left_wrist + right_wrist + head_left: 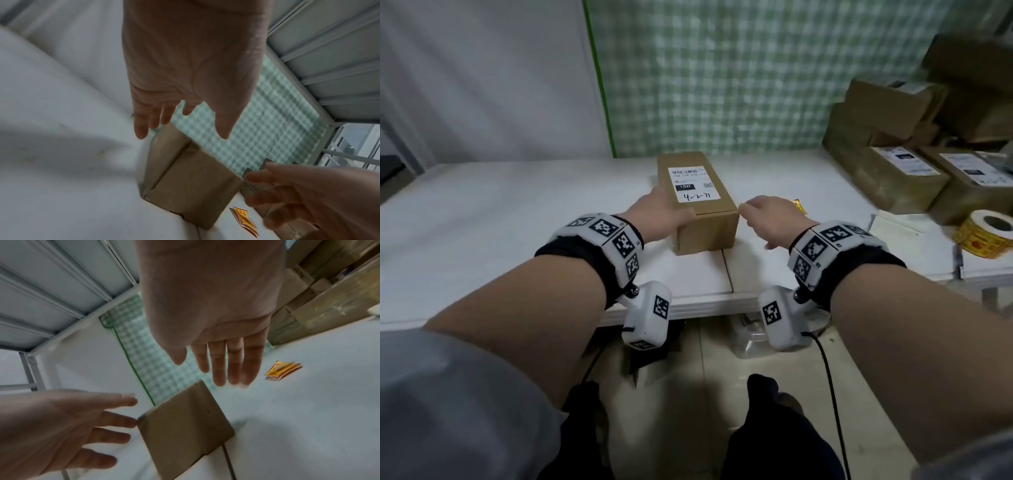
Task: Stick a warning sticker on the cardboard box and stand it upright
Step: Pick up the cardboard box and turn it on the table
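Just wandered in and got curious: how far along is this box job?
Early. The cardboard box lies flat on the table, bearing only a shipping label; no warning sticker shows. Both open hands, left hand and right hand, flank it. A yellow sticker lies nearby. Sticking and standing remain.

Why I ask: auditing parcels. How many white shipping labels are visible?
3: on the centre cardboard box, the middle-right box, the rightmost box. The blurred stack may hide more.
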Available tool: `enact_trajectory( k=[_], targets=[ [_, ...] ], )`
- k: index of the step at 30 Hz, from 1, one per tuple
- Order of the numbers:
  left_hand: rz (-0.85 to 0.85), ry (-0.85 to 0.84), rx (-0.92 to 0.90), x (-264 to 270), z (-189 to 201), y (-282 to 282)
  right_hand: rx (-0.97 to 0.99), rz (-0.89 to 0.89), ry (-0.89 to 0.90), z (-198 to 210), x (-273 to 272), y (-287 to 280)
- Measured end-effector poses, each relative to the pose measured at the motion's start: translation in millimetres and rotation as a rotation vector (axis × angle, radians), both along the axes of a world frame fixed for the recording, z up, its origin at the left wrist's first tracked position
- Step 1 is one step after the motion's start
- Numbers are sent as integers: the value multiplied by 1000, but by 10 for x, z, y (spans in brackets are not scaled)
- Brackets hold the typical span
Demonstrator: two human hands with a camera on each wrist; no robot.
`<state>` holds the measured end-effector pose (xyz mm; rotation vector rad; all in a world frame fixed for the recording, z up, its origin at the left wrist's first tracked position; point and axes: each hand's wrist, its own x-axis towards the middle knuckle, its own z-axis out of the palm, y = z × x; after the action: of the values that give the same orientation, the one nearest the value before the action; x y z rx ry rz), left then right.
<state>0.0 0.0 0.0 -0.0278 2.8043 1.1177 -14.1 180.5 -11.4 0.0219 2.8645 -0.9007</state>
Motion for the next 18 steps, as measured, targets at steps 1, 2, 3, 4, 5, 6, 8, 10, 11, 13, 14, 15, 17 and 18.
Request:
enact_trajectory(
  k=[1, 2, 3, 4, 5, 6, 8, 10, 11, 13, 14, 15, 17, 18],
  targets=[
    [-16, -14, 36, -88, -16, 15, -34, -2, -4, -23, -69, -22],
    [-15, -18, 58, -235, -83, 1, -61, -8, -14, -55, -160, -34],
    [-13, -32, 73, -329, -127, 3, -99, -16, -36, -81, -235, -55],
    [-17, -37, 105, -430, -181, -2, -145, -32, -65, -98, -284, -80],
    [-20, -48, 119, -507, -217, -1, -177, -37, -83, -121, -345, -98],
    [-11, -65, 134, -556, -227, 4, -199, -40, -106, -127, -391, -119],
    [22, -74, 180, -644, -226, -6, -195, -24, -143, -122, -463, -165],
    [67, -103, 247, -685, -228, -22, -240, -54, -178, -122, -507, -184],
    [80, -122, 287, -709, -238, -34, -261, -59, -182, -124, -526, -181],
    [94, -156, 333, -709, -226, -38, -295, -63, -191, -120, -530, -173],
    [89, -167, 337, -700, -224, -38, -306, -61, -199, -119, -526, -165],
    [82, -174, 339, -706, -234, -30, -318, -59, -199, -125, -527, -156],
    [93, -182, 315, -706, -240, -5, -353, -63, -207, -105, -492, -141],
    [97, -177, 282, -700, -229, 5, -377, -71, -209, -92, -468, -130]
  ],
)
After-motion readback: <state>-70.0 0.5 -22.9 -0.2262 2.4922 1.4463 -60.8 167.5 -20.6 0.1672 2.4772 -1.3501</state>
